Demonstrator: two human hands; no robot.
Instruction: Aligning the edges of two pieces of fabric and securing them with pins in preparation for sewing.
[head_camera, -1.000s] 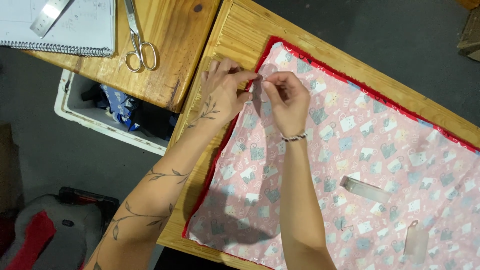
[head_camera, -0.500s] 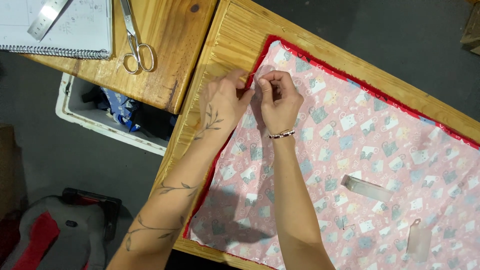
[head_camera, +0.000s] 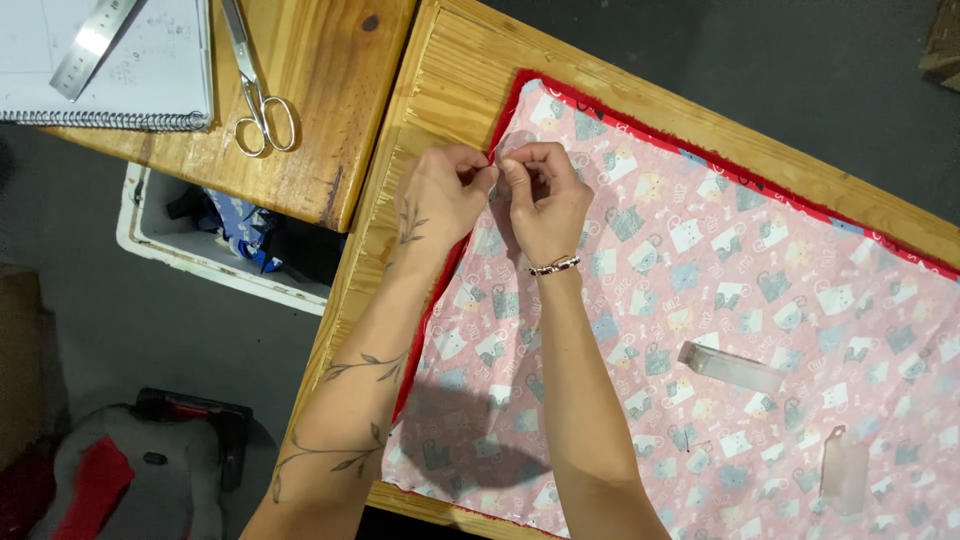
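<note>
Head view: both hands' fingers at fabric edge.

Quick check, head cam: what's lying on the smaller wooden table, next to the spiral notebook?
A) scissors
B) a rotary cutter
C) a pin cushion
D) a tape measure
A: a pair of metal scissors lies on the smaller wooden table, just right of the spiral notebook, which has a metal ruler on it.

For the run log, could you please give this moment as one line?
left hand + right hand: pinching pink fabric edge | wooden table | scissors untouched
</note>
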